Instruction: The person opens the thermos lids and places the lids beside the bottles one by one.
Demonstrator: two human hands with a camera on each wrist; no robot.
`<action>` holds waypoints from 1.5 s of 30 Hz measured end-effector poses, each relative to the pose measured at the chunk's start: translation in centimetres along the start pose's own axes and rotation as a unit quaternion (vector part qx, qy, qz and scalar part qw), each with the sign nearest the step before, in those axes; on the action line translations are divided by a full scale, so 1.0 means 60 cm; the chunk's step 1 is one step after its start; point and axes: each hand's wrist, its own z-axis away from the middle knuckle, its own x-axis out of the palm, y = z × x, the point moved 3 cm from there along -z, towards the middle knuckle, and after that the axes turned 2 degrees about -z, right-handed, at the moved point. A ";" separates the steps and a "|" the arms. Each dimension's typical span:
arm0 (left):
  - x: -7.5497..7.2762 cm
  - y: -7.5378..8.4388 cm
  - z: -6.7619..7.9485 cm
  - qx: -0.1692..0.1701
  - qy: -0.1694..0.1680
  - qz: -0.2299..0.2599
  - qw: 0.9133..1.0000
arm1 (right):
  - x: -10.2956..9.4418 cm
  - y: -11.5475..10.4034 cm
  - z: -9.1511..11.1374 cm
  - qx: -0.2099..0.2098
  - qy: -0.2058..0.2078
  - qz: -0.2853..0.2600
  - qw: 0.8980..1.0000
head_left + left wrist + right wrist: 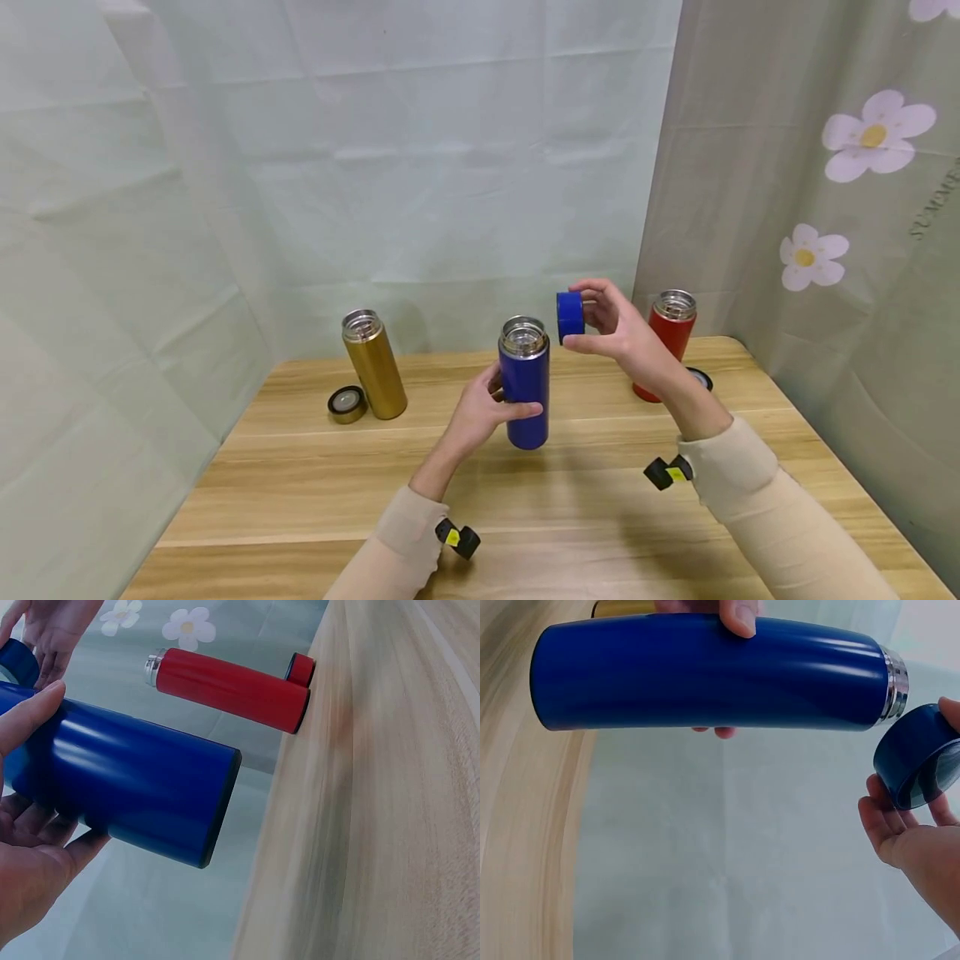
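Observation:
My left hand [480, 410] grips the blue thermos bottle [525, 383] around its body, thumb across the front. The bottle stands nearly upright, and in the left wrist view its dark base [223, 810] is clear of the tabletop. Its steel mouth [895, 684] is uncovered. Just right of the mouth, my right hand [618, 329] pinches the blue lid [570, 317] between thumb and fingers. The lid is turned on its side, apart from the bottle.
On the wooden table [300, 483], an uncapped gold bottle [378, 371] stands at left with its gold lid [347, 404] beside it. An uncapped red bottle [229, 688] stands at right beside its red lid [301, 670]. Pale curtains [420, 183] hang behind.

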 end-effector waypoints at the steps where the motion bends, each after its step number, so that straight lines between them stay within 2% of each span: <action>1: 0.000 0.001 0.000 0.000 0.000 0.000 1.000 | -0.001 0.001 0.001 0.000 0.002 0.002 1.000; 12: -0.005 -0.001 -0.001 0.001 0.016 0.000 1.000 | -0.004 0.015 0.008 0.004 0.008 0.003 1.000; 21: -0.006 0.001 -0.001 0.012 0.021 0.001 1.000 | -0.014 0.028 0.013 0.021 0.028 0.032 0.999; 28: -0.006 0.002 -0.002 0.023 0.019 0.003 1.000 | -0.020 0.034 0.018 0.017 0.032 0.048 0.998; 45: -0.006 0.000 -0.004 0.020 0.020 -0.001 1.000 | -0.029 0.051 0.021 0.034 0.031 0.035 0.998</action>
